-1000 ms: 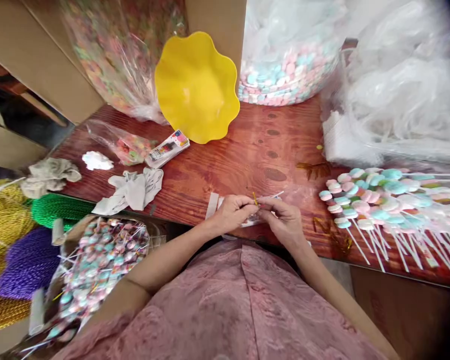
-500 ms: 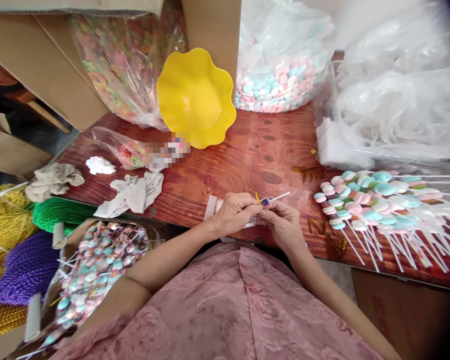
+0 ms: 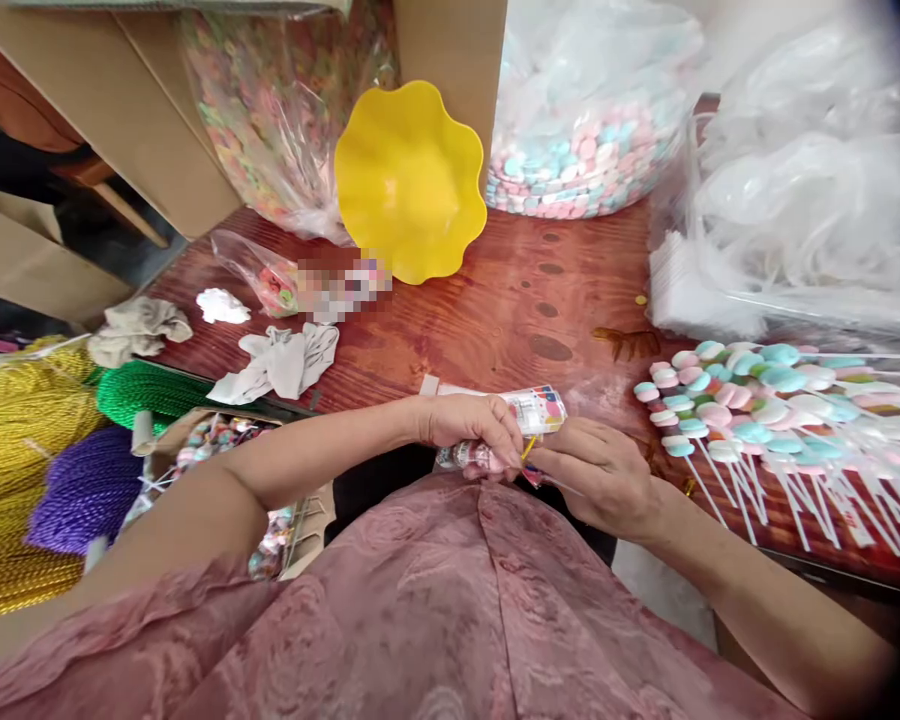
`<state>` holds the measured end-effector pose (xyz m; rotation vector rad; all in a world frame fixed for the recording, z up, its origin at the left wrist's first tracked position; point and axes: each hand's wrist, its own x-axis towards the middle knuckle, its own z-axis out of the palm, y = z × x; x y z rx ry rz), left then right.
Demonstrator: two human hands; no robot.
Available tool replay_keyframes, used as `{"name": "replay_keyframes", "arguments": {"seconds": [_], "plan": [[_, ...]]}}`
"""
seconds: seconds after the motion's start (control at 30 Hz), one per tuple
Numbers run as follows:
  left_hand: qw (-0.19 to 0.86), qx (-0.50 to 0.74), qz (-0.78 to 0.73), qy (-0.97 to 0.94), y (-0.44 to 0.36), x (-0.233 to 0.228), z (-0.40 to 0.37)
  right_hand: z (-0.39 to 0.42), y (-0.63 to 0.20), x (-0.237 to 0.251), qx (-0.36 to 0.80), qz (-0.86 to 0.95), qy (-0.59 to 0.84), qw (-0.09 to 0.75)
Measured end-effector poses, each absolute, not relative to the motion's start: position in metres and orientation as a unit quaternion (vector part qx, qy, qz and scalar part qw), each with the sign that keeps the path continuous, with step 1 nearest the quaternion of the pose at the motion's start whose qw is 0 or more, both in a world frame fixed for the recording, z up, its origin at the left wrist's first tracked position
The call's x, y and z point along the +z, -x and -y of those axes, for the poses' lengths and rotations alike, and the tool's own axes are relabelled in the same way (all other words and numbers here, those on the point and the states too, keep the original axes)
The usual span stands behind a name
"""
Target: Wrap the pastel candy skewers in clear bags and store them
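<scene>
Close against your shirt, at the worktop's [image 3: 495,310] near edge, your left hand [image 3: 474,428] has its grip closed around a wrapped candy [image 3: 469,457]. Your right hand [image 3: 607,478] meets it, fingers bunched narrowly beside a yellow tie [image 3: 529,447]; whether they pinch it cannot be told. Printed cards [image 3: 534,409] lie just beyond your hands. To your right spreads a pile of marshmallow sticks [image 3: 765,395]. Further off, left of centre, a pale cloth [image 3: 285,360] lies crumpled. Beyond stand a scalloped yellow bowl [image 3: 412,185] and a clear bag of marshmallows [image 3: 577,160].
</scene>
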<state>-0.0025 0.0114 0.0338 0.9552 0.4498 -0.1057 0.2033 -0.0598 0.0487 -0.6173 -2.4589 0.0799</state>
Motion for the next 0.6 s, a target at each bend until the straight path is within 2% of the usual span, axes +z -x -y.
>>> {"name": "replay_keyframes", "arguments": {"seconds": [0.13, 0.27, 0.37, 0.47, 0.53, 0.6], "plan": [[0.834, -0.125, -0.192, -0.502, -0.002, 0.033, -0.014, 0.056, -0.205, 0.051, 0.046, 0.957, 0.18, 0.221], [0.799, -0.16, -0.158, -0.557, -0.003, 0.039, -0.026, 0.057, -0.199, 0.067, -0.02, 0.971, 0.162, 0.172], [0.716, -0.178, -0.141, -0.66, 0.006, 0.06, -0.051, 0.063, -0.191, 0.075, -0.057, 0.969, 0.179, 0.162], [0.555, -0.165, -0.174, -0.797, 0.017, 0.094, -0.069, 0.056, -0.186, 0.069, -0.075, 0.958, 0.222, 0.162], [0.388, -0.03, -0.219, -0.895, 0.019, 0.114, -0.063, 0.038, -0.187, 0.06, -0.048, 0.938, 0.285, 0.193], [0.186, 0.134, -0.236, -0.944, 0.016, 0.119, -0.045, 0.015, -0.19, 0.054, 0.031, 0.887, 0.381, 0.26]]}}
